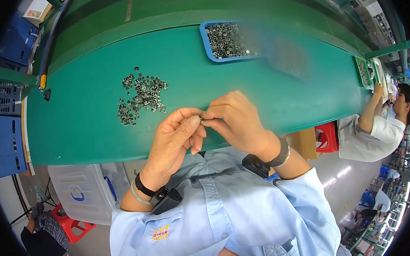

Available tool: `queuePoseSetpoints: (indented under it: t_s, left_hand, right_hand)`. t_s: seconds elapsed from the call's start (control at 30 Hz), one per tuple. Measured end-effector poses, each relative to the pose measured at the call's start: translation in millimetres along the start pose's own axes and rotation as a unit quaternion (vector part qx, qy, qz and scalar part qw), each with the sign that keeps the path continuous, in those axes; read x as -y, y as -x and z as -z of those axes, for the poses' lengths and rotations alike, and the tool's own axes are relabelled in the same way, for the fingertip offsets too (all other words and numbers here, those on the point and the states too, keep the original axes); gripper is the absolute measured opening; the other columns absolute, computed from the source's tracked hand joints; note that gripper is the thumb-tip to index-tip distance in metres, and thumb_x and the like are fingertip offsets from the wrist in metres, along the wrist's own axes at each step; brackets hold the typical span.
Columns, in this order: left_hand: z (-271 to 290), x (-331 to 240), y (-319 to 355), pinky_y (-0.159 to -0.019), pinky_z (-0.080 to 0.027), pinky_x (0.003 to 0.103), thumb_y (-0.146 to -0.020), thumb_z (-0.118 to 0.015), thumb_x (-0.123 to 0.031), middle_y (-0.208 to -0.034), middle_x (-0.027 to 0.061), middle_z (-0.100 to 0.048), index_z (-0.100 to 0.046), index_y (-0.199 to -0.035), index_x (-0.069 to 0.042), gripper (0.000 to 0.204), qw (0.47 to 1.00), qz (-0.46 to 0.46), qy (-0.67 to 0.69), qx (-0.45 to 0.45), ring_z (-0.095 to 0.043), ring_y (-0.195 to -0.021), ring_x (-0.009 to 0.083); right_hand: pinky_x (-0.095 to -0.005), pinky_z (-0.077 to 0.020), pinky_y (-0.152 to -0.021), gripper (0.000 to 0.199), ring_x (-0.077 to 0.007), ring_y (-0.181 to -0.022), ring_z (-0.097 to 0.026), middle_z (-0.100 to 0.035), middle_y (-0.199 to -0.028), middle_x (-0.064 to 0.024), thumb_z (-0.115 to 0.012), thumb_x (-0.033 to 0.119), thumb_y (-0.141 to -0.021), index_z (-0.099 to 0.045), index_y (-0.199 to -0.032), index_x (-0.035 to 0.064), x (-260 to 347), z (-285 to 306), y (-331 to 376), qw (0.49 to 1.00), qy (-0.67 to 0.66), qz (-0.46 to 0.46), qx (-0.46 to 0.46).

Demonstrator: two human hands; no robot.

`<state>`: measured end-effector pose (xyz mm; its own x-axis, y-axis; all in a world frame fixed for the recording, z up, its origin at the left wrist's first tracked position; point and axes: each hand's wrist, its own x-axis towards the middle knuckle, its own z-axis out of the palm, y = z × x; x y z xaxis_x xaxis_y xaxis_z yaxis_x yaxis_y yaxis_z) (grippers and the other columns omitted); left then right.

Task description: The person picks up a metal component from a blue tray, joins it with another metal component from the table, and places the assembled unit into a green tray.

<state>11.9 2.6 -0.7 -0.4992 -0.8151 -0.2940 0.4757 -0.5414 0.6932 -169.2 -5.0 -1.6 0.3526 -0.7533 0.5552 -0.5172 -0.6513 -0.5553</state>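
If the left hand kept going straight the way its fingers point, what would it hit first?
The left hand points up and right, and its fingertips already meet the right hand at the small metal part pinched between them. So it would likely hit the right hand's fingers first.

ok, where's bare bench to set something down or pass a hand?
Free: the green bench left of the loose pile of metal parts, and the stretch right of the hands, below the blue tray. Crowded: around the pile, and where left hand and right hand meet.
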Motion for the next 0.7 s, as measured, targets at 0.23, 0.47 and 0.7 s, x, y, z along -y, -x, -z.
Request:
queuePoseSetpoints:
  t_s: [0.23,0.47,0.7]
  left_hand:
    - [1.0,3.8,-0.6,-0.046,-0.039,0.020,-0.092,-0.056,-0.017,-0.075,0.0051,-0.060,-0.057,-0.099,-0.002,0.017,0.999,-0.013,-0.048,-0.016,-0.052,-0.055,0.0082]
    - [0.4,3.7,0.3,-0.046,-0.039,0.020,-0.092,-0.056,-0.018,-0.075,0.0056,-0.061,-0.057,-0.098,-0.002,0.017,1.000,0.007,-0.008,-0.017,-0.052,-0.055,0.0082]
    - [-0.5,5.9,3.3,-0.046,-0.040,0.020,-0.092,-0.057,-0.017,-0.075,0.0063,-0.061,-0.057,-0.096,-0.002,0.016,0.999,-0.012,-0.026,-0.036,-0.052,-0.055,0.0083]
  right_hand:
    - [-0.0324,-0.0434,-0.066,0.025,-0.0218,-0.076,-0.056,-0.059,-0.085,-0.0024,-0.073,0.006,-0.068,-0.060,-0.089,0.0102,1.3,0.9,2.8,1.000,-0.012,-0.002,-0.005]
    - [-0.0328,-0.0443,-0.066,0.022,-0.0223,-0.076,-0.056,-0.059,-0.084,-0.0030,-0.072,0.005,-0.070,-0.060,-0.087,0.0092,1.4,1.1,4.9,0.998,-0.051,-0.029,0.003]
    - [-0.0316,-0.0444,-0.065,0.020,-0.0215,-0.076,-0.057,-0.060,-0.084,-0.0032,-0.072,0.005,-0.070,-0.061,-0.086,0.0098,6.3,-1.9,4.3,1.000,-0.011,-0.019,-0.009]
